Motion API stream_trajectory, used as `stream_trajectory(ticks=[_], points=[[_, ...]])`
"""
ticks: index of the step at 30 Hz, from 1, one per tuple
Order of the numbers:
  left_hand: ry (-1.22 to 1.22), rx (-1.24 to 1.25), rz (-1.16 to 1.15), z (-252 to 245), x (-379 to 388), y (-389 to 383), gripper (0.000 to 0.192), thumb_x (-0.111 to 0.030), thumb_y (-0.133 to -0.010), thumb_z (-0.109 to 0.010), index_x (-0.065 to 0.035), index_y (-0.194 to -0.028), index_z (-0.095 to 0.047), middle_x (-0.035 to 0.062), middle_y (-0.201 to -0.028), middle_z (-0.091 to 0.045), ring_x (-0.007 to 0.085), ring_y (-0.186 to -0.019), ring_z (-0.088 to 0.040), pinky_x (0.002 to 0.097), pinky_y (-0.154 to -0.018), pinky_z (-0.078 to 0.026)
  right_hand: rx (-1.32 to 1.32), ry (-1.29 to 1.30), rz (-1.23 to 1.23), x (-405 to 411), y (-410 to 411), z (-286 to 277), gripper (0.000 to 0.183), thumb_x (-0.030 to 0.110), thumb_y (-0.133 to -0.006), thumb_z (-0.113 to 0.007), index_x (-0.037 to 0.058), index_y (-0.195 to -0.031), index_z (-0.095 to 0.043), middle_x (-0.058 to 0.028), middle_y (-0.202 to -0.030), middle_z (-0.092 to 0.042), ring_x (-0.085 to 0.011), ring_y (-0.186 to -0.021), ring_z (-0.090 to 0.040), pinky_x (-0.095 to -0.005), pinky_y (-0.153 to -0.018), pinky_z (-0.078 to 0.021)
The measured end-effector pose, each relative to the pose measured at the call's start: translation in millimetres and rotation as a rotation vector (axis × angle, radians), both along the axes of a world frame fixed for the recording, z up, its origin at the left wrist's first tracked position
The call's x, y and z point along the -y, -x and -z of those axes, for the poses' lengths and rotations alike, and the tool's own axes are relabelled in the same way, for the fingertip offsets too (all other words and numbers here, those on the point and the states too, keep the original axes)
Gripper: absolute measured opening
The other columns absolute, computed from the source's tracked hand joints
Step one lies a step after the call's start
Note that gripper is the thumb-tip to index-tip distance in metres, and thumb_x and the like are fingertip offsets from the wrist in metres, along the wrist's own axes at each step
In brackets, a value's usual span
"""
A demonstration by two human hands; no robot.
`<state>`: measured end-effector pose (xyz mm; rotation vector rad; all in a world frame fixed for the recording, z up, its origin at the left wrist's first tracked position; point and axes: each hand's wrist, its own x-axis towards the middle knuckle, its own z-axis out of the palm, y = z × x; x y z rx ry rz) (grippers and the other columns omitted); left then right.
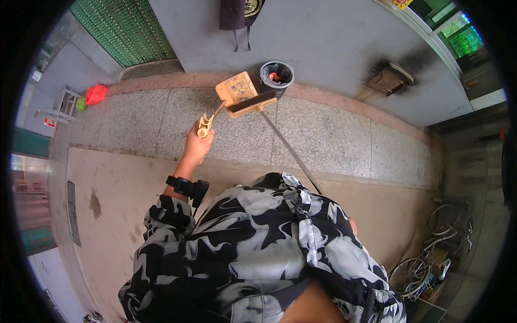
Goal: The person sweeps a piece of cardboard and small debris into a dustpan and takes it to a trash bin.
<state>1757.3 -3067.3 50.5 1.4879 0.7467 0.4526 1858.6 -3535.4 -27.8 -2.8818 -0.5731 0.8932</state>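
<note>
My left hand (198,143) is closed around the pale yellow handle of a long-handled dustpan (238,87). Its tan pan is held out in front, left of a dark waste bin (276,91) lined with a black bag. Across the pan's near edge lies the dark-bristled head of a broom (252,103). The broom's metal stick slants down to the right until the patterned shirt (262,226) covers it. Only a sliver of skin shows at the shirt's right edge. My right hand is otherwise hidden, and its grip cannot be made out.
Behind the bin rises a grey wall with a hanging dark apron (234,16) and a sooty metal hatch (389,80). A green curtain (125,30) covers a doorway. Far left are a white stool (64,105) and a red bag (96,94). A bicycle (428,250) stands at right.
</note>
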Motion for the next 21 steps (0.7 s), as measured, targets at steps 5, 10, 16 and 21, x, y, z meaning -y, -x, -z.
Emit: stream_trajectory(ticks=[5, 10, 16, 21], points=[[-0.253, -0.061, -0.048, 24, -16, 10, 0.024, -0.005, -0.067, -0.047, -0.0062, -0.091, -0.042, -0.0026, -0.054, -0.039, 0.0029, -0.040, -0.034, 0.0179, -0.033, -0.028, 0.100, -0.003, -0.045, -23, 5, -80, 0.030, 0.023, -0.068, -0.044, 0.0191, -0.097, -0.040, -0.0113, -0.073, -0.053, -0.0285, -0.067, -0.051, -0.0375, -0.057, -0.0411], [-0.068, -0.029, -0.055, 2, -19, 13, 0.024, -0.005, -0.067, -0.048, -0.0061, -0.090, -0.042, -0.0023, -0.054, -0.040, 0.0030, -0.039, -0.034, 0.0181, -0.032, -0.028, 0.129, -0.012, 0.036, -27, 10, -76, 0.029, 0.023, -0.067, -0.045, 0.0183, -0.096, -0.040, -0.0115, -0.070, -0.053, -0.0289, -0.063, -0.051, -0.0378, -0.053, -0.0414], [-0.027, -0.024, -0.064, 5, -25, 23, 0.022, -0.006, -0.067, -0.048, -0.0060, -0.089, -0.042, -0.0025, -0.051, -0.038, 0.0035, -0.035, -0.032, 0.0177, -0.030, -0.027, 0.220, -0.180, 0.047, -38, 6, -40, 0.028, 0.024, -0.066, -0.045, 0.0167, -0.093, -0.040, -0.0127, -0.065, -0.052, -0.0298, -0.061, -0.051, -0.0380, -0.051, -0.0411], [-0.001, -0.043, -0.070, 12, -30, 23, 0.019, -0.008, -0.068, -0.048, -0.0058, -0.087, -0.042, -0.0026, -0.049, -0.038, 0.0039, -0.034, -0.033, 0.0176, -0.029, -0.027, 0.169, -0.185, -0.011, -42, 4, -50, 0.031, 0.023, -0.067, -0.044, 0.0180, -0.096, -0.040, -0.0128, -0.068, -0.052, -0.0317, -0.064, -0.050, -0.0399, -0.055, -0.0404]])
